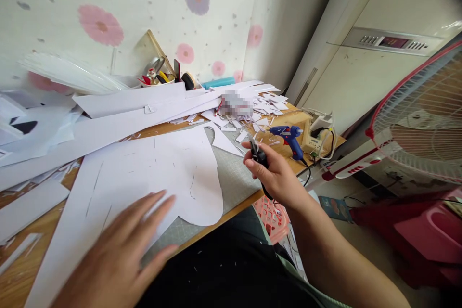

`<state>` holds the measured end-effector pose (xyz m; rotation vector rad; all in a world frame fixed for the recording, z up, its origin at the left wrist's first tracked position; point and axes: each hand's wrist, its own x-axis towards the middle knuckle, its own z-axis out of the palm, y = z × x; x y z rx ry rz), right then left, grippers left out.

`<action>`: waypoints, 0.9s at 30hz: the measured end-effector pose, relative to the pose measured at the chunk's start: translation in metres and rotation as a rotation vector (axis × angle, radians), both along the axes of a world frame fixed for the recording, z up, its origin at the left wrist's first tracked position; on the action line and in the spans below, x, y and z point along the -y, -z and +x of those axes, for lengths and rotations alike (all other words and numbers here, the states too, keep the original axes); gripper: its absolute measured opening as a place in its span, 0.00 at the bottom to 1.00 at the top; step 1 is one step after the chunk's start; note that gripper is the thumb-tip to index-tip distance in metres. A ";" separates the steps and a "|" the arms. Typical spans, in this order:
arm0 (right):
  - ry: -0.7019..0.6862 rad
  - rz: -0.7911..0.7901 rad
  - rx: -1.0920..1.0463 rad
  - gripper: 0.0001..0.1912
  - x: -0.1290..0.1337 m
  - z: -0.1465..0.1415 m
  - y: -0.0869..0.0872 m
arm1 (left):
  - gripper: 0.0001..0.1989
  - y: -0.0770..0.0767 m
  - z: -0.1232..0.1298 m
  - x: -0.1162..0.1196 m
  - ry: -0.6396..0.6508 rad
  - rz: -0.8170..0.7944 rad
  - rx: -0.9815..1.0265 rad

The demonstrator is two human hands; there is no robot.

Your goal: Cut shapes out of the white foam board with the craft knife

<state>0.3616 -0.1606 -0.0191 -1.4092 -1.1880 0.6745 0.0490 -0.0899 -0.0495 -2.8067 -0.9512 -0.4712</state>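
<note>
A large white foam board sheet (144, 168) lies over a grey cutting mat (236, 178) on the wooden table. Dashed lines mark its surface, and its right end has a curved, cut outline. My left hand (126, 245), slightly blurred, is over the sheet's near part with fingers stretched out and nothing in it; whether it touches the sheet I cannot tell. Above the mat's right side, my right hand (276, 171) is closed around a black utility knife (259, 155). The knife's short tip points up and away from me.
Beyond my right hand lies a blue glue gun (288, 138) beside a power strip (317, 137) with cables. White scraps (267, 106) and long strips (126, 118) cover the table's back. At right stand a fan (418, 115) and a pink bin (429, 236); a pink basket (272, 216) sits below.
</note>
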 end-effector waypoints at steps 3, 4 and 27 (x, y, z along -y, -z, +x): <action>-0.061 -0.112 0.047 0.15 0.005 -0.008 0.007 | 0.33 0.012 0.043 0.005 0.139 0.085 -0.032; -0.083 -0.148 0.047 0.13 0.008 -0.011 0.011 | 0.35 0.016 0.055 0.006 0.145 0.106 -0.045; -0.199 -0.211 -0.761 0.20 0.015 -0.059 0.027 | 0.26 0.017 0.051 0.004 0.337 0.400 0.138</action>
